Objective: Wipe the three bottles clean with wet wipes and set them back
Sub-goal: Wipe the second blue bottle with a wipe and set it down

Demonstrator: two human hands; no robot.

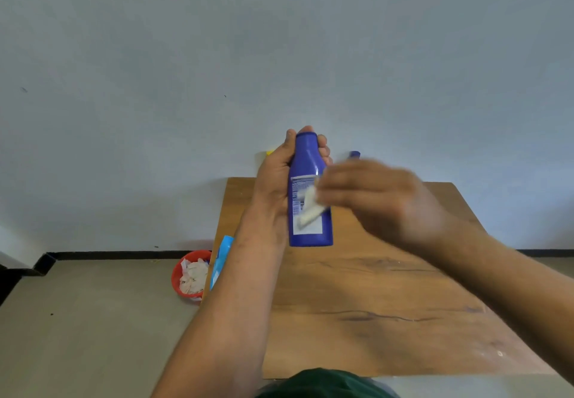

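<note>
My left hand (275, 177) grips a tall blue bottle (306, 161) with a white label, holding it upright above the far part of the wooden table (372, 304). My right hand (375, 198), blurred by motion, presses a folded white wet wipe (309, 209) against the bottle's label. Behind my hands, the blue top of a second bottle (354, 154) pokes out at the right. A yellow tip of another bottle (269, 152) shows at the left; the rest of both is hidden.
A blue wet-wipe pack (221, 258) lies at the table's left edge. On the floor left of the table stands a red bowl (177, 276) filled with used wipes. A pale wall rises right behind the table.
</note>
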